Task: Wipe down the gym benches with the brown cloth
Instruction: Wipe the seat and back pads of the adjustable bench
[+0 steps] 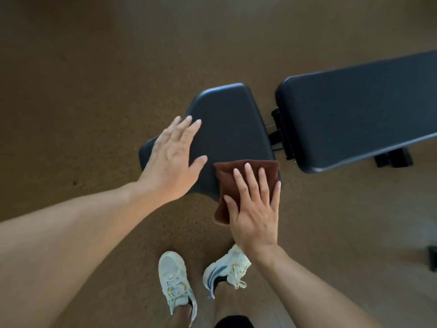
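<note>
Brown speckled gym floor (82,95) surrounds the dark padded bench (227,119). Right hand (255,209), grip spread, presses the folded brown cloth (227,176) at its near-right edge; left hand (172,159), spread, likely steadies it.

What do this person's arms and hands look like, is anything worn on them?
Both forearms are bare, with no sleeves in view. The left hand and right hand wear no gloves, and no rings, watch or wristband show. The fingernails are short and unpainted.
</note>
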Available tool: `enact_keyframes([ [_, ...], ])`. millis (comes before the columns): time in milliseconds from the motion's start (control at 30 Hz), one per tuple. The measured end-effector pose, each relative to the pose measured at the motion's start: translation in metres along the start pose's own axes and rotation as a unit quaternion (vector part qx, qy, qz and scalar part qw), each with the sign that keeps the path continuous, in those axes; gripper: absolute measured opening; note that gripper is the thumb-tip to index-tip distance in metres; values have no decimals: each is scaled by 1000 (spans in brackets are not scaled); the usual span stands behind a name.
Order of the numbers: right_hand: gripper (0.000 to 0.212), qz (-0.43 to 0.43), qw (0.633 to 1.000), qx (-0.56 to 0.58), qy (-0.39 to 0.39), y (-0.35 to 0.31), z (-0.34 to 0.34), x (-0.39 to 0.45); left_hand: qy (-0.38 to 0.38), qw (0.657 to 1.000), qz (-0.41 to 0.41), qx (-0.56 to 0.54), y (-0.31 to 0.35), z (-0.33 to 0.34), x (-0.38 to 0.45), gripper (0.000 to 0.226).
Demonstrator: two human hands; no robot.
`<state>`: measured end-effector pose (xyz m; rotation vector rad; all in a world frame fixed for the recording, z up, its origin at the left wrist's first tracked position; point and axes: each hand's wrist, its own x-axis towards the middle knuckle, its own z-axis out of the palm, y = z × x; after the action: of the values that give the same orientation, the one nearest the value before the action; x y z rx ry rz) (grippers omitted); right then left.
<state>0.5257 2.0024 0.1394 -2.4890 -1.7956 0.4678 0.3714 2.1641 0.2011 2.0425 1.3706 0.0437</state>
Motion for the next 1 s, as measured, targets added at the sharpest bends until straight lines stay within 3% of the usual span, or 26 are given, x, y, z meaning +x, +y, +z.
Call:
enact_keyframes([
  [133, 71, 169, 981, 88, -22, -19, -6, 23, -67, 994, -19, 87, 18, 17, 48, 78],
  [267, 76, 224, 970, 96, 1, -28, -8, 43, -142, 976, -39, 161, 11, 37, 59, 80],
  [433, 78, 232, 970, 72, 13, -20, -12, 67, -210, 961, -50, 174, 13, 33, 64, 85],
  [733, 71, 223, 965, 138, -1, 3, -37, 141, -241, 952, -51, 181, 15, 29, 66, 84],
  [1000, 59, 84, 975, 201, -43, -1, -57, 261, -256, 944, -69, 199, 17, 31, 67, 84],
])
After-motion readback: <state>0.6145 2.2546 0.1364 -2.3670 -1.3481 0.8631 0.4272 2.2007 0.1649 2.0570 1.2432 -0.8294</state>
